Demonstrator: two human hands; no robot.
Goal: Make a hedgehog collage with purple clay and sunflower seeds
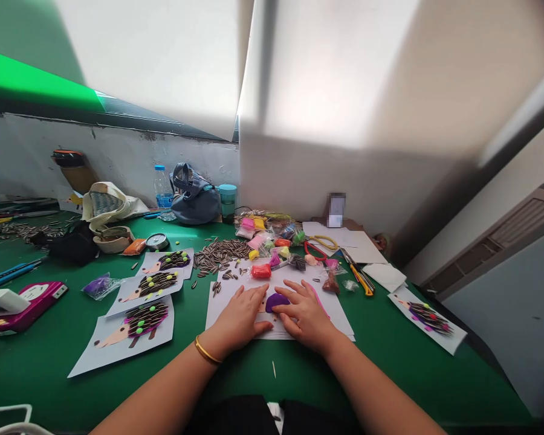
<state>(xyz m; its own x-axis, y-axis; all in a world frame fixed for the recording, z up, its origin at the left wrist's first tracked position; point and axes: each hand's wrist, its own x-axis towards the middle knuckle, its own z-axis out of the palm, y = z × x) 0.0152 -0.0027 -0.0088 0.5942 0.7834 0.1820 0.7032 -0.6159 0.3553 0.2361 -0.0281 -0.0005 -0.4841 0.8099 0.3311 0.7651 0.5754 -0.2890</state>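
Both hands rest on a sheet of white paper in front of me. My left hand lies with its fingers stretched forward, partly over a peach-coloured shape at the left of the purple clay. My right hand is spread, its fingertips on or just above the purple clay, which is flattened on the paper. A bright pink edge shows beside the right hand. Just beyond my fingers sits a red clay packet. What lies under the palms is hidden.
Striped sunflower seeds are heaped behind the paper, beside bagged coloured clay. Finished hedgehog pictures lie left, one hedgehog picture right. A utility knife, scissors, a blue bag and a pink power strip are around.
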